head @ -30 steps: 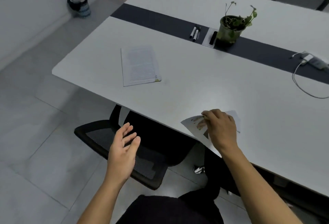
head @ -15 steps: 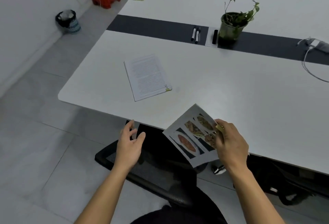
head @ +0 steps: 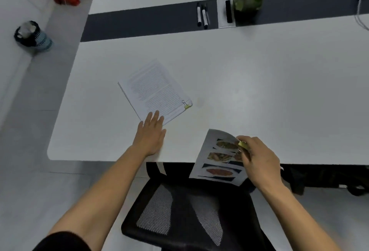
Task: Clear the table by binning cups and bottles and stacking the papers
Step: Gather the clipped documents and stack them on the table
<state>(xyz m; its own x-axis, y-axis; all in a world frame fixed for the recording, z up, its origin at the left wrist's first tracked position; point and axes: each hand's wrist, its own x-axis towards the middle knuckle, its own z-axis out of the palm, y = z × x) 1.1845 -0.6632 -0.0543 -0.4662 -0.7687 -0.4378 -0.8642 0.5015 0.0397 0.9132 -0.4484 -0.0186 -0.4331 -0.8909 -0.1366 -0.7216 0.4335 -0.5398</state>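
Grip: right hand [head: 259, 163] tight on photo sheet [head: 217, 169] — left hand [head: 150, 135] flat on clipped papers [head: 155, 93]

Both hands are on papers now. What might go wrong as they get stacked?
The right hand pinches the curling white sheet of food photos at one corner, past the edge of the white table; it may crease or slip. The left hand lies flat on only the near corner of the clipped white text pages; dragging may skew them.
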